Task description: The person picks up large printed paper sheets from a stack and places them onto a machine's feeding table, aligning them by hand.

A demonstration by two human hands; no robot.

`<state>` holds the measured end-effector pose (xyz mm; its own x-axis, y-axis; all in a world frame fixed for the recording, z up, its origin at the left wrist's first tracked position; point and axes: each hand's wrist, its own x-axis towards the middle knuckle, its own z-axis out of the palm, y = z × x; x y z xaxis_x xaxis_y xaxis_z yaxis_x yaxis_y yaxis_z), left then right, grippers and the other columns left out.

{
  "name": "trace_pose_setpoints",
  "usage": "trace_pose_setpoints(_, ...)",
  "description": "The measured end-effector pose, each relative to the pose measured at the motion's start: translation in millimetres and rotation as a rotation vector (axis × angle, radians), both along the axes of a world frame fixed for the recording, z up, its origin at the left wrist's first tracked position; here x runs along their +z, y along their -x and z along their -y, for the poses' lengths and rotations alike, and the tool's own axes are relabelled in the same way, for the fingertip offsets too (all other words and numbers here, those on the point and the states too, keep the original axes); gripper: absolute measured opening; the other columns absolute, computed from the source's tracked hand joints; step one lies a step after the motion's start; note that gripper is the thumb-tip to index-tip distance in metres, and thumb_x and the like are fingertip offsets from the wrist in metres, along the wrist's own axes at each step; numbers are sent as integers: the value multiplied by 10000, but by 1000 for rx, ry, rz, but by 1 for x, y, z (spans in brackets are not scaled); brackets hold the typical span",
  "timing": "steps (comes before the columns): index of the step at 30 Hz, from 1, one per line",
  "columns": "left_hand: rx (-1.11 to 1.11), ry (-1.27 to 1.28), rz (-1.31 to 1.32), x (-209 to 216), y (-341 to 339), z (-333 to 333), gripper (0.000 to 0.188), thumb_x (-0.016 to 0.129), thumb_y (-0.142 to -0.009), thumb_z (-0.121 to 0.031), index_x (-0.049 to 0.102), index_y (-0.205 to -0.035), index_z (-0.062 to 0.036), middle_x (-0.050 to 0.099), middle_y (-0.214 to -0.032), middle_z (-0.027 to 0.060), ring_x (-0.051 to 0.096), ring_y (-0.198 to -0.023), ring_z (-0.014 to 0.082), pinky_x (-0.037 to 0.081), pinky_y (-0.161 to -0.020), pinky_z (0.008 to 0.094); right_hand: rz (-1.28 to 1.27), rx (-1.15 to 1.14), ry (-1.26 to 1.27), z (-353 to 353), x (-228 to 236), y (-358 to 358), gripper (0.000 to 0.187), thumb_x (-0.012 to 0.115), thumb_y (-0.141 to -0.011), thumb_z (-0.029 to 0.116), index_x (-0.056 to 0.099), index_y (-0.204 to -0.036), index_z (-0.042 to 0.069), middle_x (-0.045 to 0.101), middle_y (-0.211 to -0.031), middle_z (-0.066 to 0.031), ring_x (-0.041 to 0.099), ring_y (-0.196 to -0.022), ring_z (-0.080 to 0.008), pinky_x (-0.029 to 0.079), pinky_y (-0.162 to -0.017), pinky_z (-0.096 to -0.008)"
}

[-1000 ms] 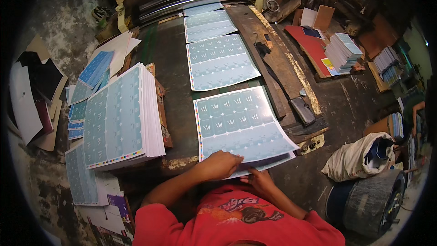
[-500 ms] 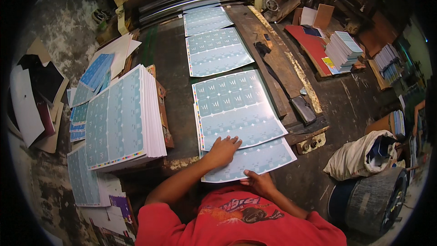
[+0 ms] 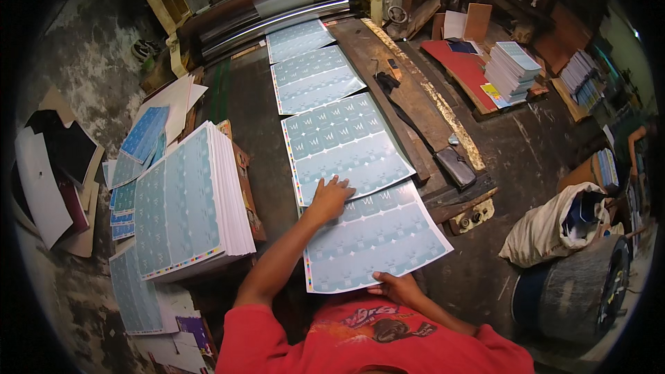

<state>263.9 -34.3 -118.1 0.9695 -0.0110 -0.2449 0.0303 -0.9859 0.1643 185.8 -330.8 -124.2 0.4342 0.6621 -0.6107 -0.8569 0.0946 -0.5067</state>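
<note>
My left hand (image 3: 330, 201) lies flat, fingers spread, on the lower edge of a printed sheet (image 3: 350, 142) in light blue-green with white marks. Beneath that sheet's edge sticks out another printed sheet (image 3: 377, 242), its near part reaching over the table's front edge. My right hand (image 3: 396, 289) pinches this lower sheet at its near edge, thumb on top and fingers underneath. Farther up the table, more sheets (image 3: 318, 77) follow in a line, overlapping, back to a shiny metal roller (image 3: 298, 17).
A tall stack of printed sheets (image 3: 180, 201) stands at the left beside the table. A black pouch (image 3: 456, 168) lies on the table's right side. Another paper stack (image 3: 511, 73) rests on a red board (image 3: 450, 73). A white sack (image 3: 547, 232) and a large dark roll (image 3: 571, 294) are at right.
The lower sheet has come farther out toward me, drawn by my right hand, and more of its print shows. My left hand stays on the upper sheet. The view has shifted slightly.
</note>
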Motion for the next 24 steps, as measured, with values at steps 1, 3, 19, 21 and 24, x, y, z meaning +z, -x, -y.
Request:
trace_pose_setpoints(1, 0, -23, -6, -2, -4, -5, 660, 624, -754, -9, 514, -1378, -191, 400, -1510, 95, 305, -1426, 343, 261, -1110, 599, -10, 7, 2, 1, 2, 2, 497, 641, -895, 14, 374, -1313, 31, 543, -1193, -167, 632, -1023, -335, 593, -835, -479)
trace_pose_setpoints(3, 33, -74, 5, -6, -13, -16, 703, 666, -761, -66, 459, -1420, -195, 354, -1533, 117, 281, -1434, 358, 259, -1113, 600, -32, 12, -8, 5, 6, 4, 499, 639, -894, 11, 371, -1314, 34, 536, -1206, -160, 625, -1045, -334, 593, -838, -476)
trace_pose_setpoints(19, -341, 342, -418, 90, 105, 103, 891, 774, -726, -387, 371, -1465, -95, 329, -1508, 246, 451, -1277, 476, 395, -1072, 464, -105, -5, -43, 11, 25, -3, 540, 604, -896, -9, 360, -1375, 43, 506, -1282, -159, 613, -1088, -325, 592, -867, -458)
trace_pose_setpoints(21, -367, 441, -391, 73, 108, 94, 821, 747, -759, -350, 395, -1445, -66, 354, -1488, 256, 473, -1268, 443, 419, -1044, 451, -124, -31, -82, 9, 24, -3, 502, 611, -896, 0, 392, -1348, 7, 547, -1234, -165, 626, -1069, -310, 582, -882, -448)
trace_pose_setpoints(24, -352, 543, -344, 74, 106, 82, 590, 655, -848, -274, 499, -1353, -12, 498, -1378, 234, 546, -1199, 382, 453, -993, 436, -121, 34, -183, 12, 9, -6, 479, 622, -891, -1, 414, -1322, -19, 604, -1137, -156, 646, -1038, -283, 576, -885, -428)
